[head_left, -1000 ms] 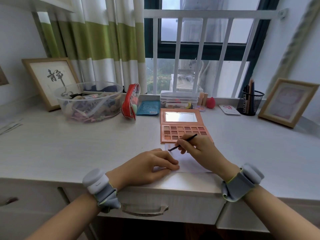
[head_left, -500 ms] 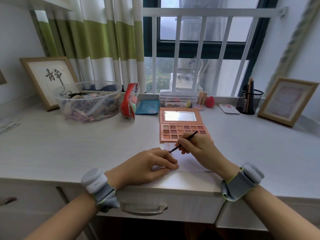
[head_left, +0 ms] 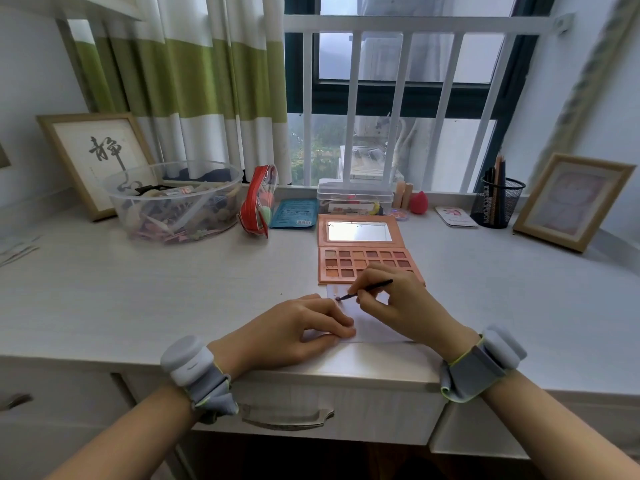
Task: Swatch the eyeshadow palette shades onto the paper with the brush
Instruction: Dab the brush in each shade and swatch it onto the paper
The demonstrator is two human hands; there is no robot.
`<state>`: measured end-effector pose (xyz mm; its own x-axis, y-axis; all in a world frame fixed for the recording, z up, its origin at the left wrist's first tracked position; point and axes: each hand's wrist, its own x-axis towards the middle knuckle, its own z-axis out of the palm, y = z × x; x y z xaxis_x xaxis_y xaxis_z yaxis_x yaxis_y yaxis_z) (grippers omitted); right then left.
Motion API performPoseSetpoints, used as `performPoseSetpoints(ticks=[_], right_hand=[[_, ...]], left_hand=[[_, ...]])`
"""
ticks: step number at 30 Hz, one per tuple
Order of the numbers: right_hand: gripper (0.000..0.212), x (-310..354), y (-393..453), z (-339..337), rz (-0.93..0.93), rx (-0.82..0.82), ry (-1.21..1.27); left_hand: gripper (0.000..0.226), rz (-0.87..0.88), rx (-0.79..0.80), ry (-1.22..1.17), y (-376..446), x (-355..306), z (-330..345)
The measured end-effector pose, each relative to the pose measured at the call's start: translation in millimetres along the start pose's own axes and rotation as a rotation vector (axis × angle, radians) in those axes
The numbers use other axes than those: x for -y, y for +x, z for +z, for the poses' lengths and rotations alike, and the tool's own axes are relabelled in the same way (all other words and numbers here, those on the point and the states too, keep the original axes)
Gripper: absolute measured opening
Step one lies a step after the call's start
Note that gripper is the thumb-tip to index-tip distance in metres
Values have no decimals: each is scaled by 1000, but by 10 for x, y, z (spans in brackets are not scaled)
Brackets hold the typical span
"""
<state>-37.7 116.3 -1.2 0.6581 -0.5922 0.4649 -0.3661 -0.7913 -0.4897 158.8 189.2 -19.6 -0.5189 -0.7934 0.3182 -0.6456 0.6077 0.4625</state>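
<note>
An open peach eyeshadow palette (head_left: pixel 360 259) with a mirrored lid lies flat on the white desk. Just in front of it sits a small white paper (head_left: pixel 374 327), largely covered by my hands. My right hand (head_left: pixel 401 303) pinches a thin black brush (head_left: pixel 367 289), whose dark tip touches the paper's upper left part, near a faint pinkish mark. My left hand (head_left: pixel 294 332) rests with curled fingers on the paper's left edge and holds it down.
A clear tub of odds and ends (head_left: pixel 176 199), a red pouch (head_left: pixel 258 202), a blue sachet (head_left: pixel 294 213) and a lidded clear box (head_left: pixel 355 197) stand behind the palette. A mesh pencil holder (head_left: pixel 497 202) and framed pictures (head_left: pixel 571 200) flank the desk. The desk's front edge has a drawer handle (head_left: pixel 287 419).
The brush has tilted a little flatter and its tip has stayed on the paper's upper left part. My left hand has stayed put on the paper.
</note>
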Motion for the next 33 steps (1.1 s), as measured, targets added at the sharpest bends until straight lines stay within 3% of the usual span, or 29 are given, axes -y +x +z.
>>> performPoseSetpoints(ticks=[14, 21, 33], right_hand=[[13, 4, 10, -26, 44, -32, 53], [19, -103, 281, -123, 130, -224, 45], [22, -386, 549, 15, 242, -197, 17]], left_hand=[[34, -10, 0, -3, -4, -8, -4], [33, -6, -8, -13, -7, -5, -3], [33, -10, -3, -12, -6, -4, -7]])
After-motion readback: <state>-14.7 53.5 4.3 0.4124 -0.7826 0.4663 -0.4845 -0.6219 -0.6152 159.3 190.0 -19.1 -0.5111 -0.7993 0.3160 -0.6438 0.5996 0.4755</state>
